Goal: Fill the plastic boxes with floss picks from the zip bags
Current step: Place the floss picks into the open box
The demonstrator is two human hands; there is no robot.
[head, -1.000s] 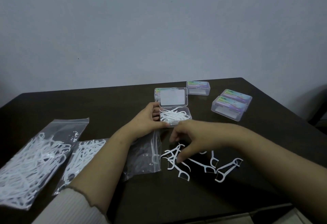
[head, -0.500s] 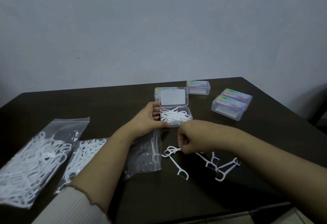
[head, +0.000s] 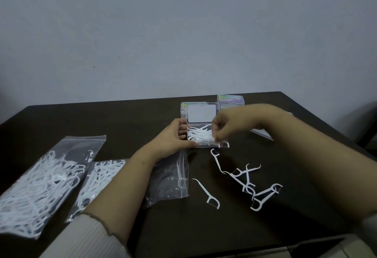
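Nearest me, loose white plastic floss picks (head: 247,178) lay just in front of the open clear plastic box (head: 201,135): light, stiff, snag-prone, best pinched by the handle. My left hand (head: 173,138) gripped the box's left side. My right hand (head: 222,129), over it, pinched a pick (head: 223,144).

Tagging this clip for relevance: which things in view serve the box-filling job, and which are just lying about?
In use: open plastic box, left hand, right hand, floss picks pinched, loose floss picks, full zip bags.
Idle: closed boxes, nearly empty zip bag.
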